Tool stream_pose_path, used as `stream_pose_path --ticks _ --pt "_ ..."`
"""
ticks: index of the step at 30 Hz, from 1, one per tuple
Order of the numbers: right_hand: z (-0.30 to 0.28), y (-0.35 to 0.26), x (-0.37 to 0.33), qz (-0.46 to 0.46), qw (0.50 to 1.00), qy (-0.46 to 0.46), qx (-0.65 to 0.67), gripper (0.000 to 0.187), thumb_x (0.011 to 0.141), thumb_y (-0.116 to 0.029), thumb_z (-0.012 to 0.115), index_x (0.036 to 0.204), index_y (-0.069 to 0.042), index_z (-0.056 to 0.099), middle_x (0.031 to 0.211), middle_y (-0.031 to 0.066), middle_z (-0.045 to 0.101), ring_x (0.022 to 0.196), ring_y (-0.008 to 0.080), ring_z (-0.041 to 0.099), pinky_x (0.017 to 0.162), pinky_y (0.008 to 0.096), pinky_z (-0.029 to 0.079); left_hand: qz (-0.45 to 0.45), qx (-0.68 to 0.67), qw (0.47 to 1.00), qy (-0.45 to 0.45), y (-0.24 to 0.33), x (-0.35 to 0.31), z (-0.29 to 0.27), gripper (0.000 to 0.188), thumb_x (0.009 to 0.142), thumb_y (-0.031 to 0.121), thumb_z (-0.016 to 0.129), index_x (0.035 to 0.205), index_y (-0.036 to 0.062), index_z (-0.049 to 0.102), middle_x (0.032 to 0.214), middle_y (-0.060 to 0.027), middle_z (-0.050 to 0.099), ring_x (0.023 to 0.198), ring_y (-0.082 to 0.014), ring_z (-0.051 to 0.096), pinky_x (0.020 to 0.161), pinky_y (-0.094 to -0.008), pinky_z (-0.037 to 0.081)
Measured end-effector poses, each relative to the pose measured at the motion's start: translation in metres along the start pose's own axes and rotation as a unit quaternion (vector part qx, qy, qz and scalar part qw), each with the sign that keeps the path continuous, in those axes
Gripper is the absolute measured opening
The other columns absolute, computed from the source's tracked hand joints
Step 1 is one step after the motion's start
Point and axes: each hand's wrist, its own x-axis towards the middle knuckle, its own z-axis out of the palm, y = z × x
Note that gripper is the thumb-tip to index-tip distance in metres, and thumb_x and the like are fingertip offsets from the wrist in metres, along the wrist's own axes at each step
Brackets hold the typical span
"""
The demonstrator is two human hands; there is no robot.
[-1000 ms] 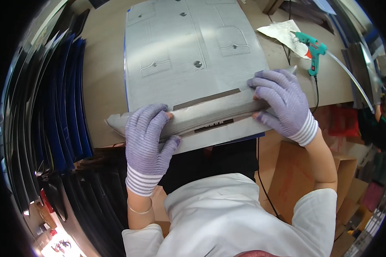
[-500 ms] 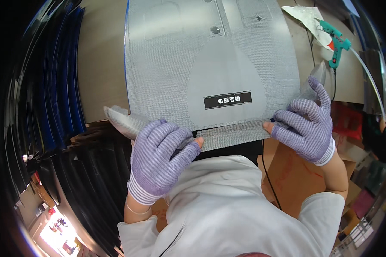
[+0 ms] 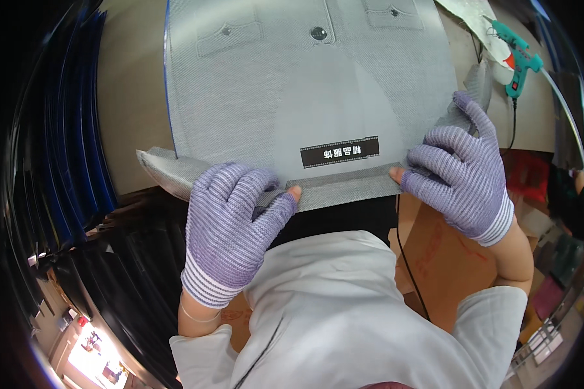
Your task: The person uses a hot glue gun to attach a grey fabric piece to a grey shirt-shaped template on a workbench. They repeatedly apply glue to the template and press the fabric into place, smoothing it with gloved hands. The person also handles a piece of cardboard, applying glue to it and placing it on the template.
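A large grey panel (image 3: 227,110), printed like a denim shirt with pockets and a button, lies on the table. A black label with white lettering (image 3: 339,152) sits near its front edge. Along that edge runs a grey mesh-textured strip (image 3: 347,191), whose ends curl up past both hands. My left hand (image 3: 230,227), in a purple-and-white striped glove with a bare thumb tip, pinches the strip's left part. Gloved the same way, my right hand (image 3: 461,178) grips its right part between thumb and curled fingers, one finger sticking out along the strip.
At the far right lies a teal glue gun (image 3: 518,58) with a white glue stick and cord, beside a white sheet (image 3: 483,29). Blue-edged dark panels (image 3: 65,129) stand stacked at left. A cardboard box (image 3: 454,266) and a red crate (image 3: 529,175) are below the table at right.
Both hands have brought the strip away from my body onto the panel's front edge. The dark gap between strip and panel no longer shows. The panel appears shifted left in view.
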Motion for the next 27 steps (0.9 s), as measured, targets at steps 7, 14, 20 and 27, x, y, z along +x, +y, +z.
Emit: stream_pose_path --ticks 7,14,20,27 --pt "0.000 0.000 -0.001 0.009 1.000 -0.009 -0.004 0.017 0.069 -0.019 0.075 0.084 -0.027 0.072 0.080 -0.0015 0.064 0.081 0.0190 0.062 0.102 0.0584 0.041 -0.033 -0.004 0.999 -0.003 0.003 -0.001 0.000 0.025 0.068 0.013 0.077 0.093 0.0177 0.076 0.088 -0.0063 0.063 0.088 -0.0270 0.058 0.081 -0.0408 0.047" --pt "-0.001 -0.003 -0.002 0.005 1.000 -0.008 0.010 0.016 0.072 -0.020 0.074 0.087 -0.017 0.071 0.085 0.0008 0.063 0.087 0.0224 0.060 0.100 0.0560 0.042 -0.051 0.010 0.999 -0.008 0.011 0.000 -0.001 0.033 0.064 0.018 0.082 0.096 0.0181 0.074 0.093 -0.0062 0.061 0.094 -0.0273 0.057 0.099 -0.0497 0.042" --pt "0.014 -0.012 -0.005 -0.066 0.996 0.030 0.042 0.021 0.077 -0.018 0.070 0.097 -0.012 0.069 0.091 0.0038 0.068 0.090 0.0196 0.063 0.094 0.0595 0.044 -0.040 0.024 0.997 0.056 0.009 -0.009 0.015 0.030 0.065 0.021 0.082 0.093 0.0170 0.073 0.094 -0.0068 0.059 0.095 -0.0279 0.056 0.104 -0.0565 0.037" --pt "0.043 -0.044 0.035 -0.080 0.982 0.092 0.148 0.020 0.082 -0.015 0.070 0.102 -0.012 0.072 0.090 0.0012 0.070 0.086 0.0145 0.066 0.104 0.0665 0.033 -0.054 0.037 0.998 0.014 0.012 -0.003 0.007 0.026 0.067 0.023 0.081 0.091 0.0160 0.073 0.096 -0.0079 0.060 0.096 -0.0282 0.057 0.106 -0.0586 0.034"
